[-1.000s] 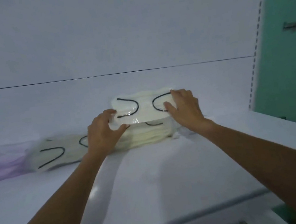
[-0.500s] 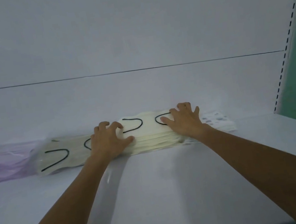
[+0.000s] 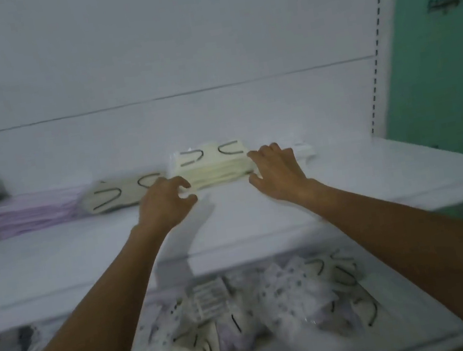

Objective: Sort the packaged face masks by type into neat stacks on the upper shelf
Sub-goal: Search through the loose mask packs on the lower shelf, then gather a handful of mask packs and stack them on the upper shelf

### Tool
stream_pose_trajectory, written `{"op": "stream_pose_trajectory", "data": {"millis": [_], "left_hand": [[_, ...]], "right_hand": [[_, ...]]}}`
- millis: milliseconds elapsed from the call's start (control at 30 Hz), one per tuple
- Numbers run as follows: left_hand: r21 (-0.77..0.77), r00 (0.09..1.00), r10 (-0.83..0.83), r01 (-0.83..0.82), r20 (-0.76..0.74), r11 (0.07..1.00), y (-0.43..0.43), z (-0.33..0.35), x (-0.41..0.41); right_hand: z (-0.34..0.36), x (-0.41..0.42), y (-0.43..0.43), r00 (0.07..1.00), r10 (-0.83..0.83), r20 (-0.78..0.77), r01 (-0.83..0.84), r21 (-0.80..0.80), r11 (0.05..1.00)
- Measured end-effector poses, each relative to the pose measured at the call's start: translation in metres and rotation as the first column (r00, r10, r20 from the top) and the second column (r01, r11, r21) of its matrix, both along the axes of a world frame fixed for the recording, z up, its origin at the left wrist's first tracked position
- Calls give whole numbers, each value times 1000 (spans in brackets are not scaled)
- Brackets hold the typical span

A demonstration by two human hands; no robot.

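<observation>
A squat stack of glossy cream masks [image 3: 210,163] with black ear loops sits at the back of the smooth white upper shelf [image 3: 374,172]. The left hand [image 3: 165,203] hovers loosely curled and holds nothing. The right hand [image 3: 277,171], fingers relaxed, is at the stack's right end; whether it touches is unclear. The beige stack [image 3: 119,193] and lilac stack [image 3: 34,210] to the left are blurred.

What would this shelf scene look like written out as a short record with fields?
Upper shelf: mask stacks in a row
Middle stacks, left to right: lilac stack, beige stack, cream stack
Left hand: loosely curled, holding nothing, near the cream stack's left end
Right hand: open, fingers at the cream stack's right end
Lower shelf: loose pile of mixed masks, unsorted
</observation>
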State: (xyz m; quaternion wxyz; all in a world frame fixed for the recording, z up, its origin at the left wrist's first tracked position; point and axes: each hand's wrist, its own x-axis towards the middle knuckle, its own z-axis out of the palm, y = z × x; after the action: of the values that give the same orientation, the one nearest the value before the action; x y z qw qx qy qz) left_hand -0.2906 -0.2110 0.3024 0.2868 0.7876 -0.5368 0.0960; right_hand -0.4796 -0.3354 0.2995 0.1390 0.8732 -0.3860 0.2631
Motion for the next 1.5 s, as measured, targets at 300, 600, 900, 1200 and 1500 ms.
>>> {"op": "stream_pose_trajectory", "data": {"millis": [300,600,900,1200,1500], "left_hand": [[16,1000,25,-25,13,1000,124,-67,-80],[168,970,-62,103,-234,980,169,-149,-118],[213,894,-25,134,-448,968,149,-226,-91],[337,861,45,150,-507,930,108,-307,-74],[323,849,74,117,-524,939,37,-343,-67]], "right_hand": [[-60,-80,134,976,217,10,-216,-60,974],[-151,-116,173,981,126,-147,-72,329,942],[-242,-121,142,978,17,-208,84,467,880],[-329,-109,127,971,-44,-237,195,667,719],[-346,-95,16,991,-22,-131,116,775,621]]}}
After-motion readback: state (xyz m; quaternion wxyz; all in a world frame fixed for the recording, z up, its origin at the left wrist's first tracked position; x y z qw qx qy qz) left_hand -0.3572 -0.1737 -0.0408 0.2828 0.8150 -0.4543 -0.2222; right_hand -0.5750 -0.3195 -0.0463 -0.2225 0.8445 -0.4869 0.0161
